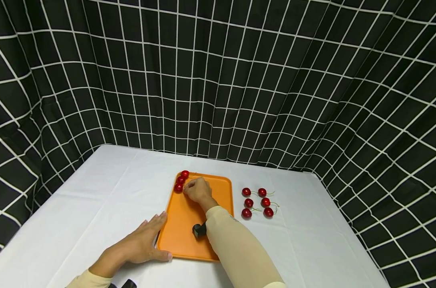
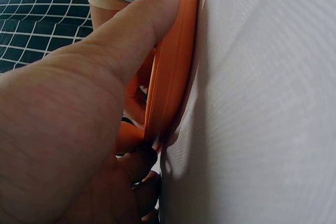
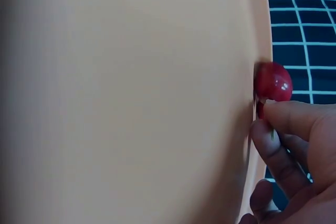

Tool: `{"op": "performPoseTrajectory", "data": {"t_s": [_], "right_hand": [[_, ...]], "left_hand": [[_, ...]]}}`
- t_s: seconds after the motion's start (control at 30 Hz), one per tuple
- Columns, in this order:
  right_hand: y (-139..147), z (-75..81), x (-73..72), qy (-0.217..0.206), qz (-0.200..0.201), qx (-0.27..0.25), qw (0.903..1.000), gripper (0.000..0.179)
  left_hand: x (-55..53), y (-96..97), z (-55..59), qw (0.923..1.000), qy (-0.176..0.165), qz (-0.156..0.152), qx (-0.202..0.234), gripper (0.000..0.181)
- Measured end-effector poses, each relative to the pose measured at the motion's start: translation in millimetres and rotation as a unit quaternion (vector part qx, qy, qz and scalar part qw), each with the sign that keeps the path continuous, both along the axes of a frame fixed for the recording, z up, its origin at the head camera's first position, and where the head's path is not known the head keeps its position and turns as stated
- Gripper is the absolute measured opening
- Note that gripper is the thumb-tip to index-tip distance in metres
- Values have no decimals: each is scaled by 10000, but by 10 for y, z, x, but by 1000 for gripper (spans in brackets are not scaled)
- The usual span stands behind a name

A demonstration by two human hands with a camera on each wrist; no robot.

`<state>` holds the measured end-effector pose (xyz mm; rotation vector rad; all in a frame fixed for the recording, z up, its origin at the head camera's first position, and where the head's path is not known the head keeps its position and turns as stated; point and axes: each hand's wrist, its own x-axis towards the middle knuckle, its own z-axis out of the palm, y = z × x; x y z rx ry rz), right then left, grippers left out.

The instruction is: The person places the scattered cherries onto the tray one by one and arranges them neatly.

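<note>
An orange tray (image 1: 182, 240) lies on the white cloth. Along its far left edge sits a short line of red cherries (image 1: 180, 180). My right hand (image 1: 200, 190) reaches over the tray to the nearest of them. In the right wrist view, thumb and forefinger pinch at the green stem, right beside the red cherry (image 3: 274, 82). My left hand (image 1: 142, 242) rests at the tray's near left corner, fingers extended along the left side and thumb at the front rim. The left wrist view has the straight thumb against the orange rim (image 2: 176, 61).
Right of the tray, several cherries with green stems (image 1: 248, 203) lie in two columns on the white cloth (image 1: 311, 240). A black curtain with a white grid (image 1: 203, 80) hangs behind and on both sides. The black wrist camera (image 1: 199, 231) hangs under the right forearm.
</note>
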<state>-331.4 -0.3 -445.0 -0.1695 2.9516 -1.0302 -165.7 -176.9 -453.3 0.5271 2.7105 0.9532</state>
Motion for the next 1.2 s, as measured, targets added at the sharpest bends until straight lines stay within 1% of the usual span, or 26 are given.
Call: {"op": "performPoseTrajectory", "data": {"t_s": [0.4, 0.63, 0.8, 0.93, 1.0, 1.1, 1.2], "right_hand": [[-12, 3, -6, 2, -32, 217, 9998, 11], [-13, 0, 3, 16, 78, 230, 9997, 11], [19, 31, 34, 7, 168, 240, 9996, 9], [71, 102, 52, 9, 276, 158, 9995, 7], [101, 159, 56, 93, 373, 68, 9992, 5], [163, 293, 89, 282, 573, -155, 9978, 3], [251, 465, 183, 422, 772, -351, 9955, 8]], "left_hand": [[17, -2, -7, 10000, -47, 11, 84, 120], [27, -6, 1, 9999, -9, 45, 117, 119], [24, -1, -6, 9999, -34, 47, 121, 119], [22, 2, -9, 10000, -33, 41, 85, 119], [19, 1, -4, 10000, -6, 34, 60, 119], [17, 0, 5, 10000, 22, 30, 38, 119], [20, 0, 7, 10000, 8, 22, 41, 119]]}}
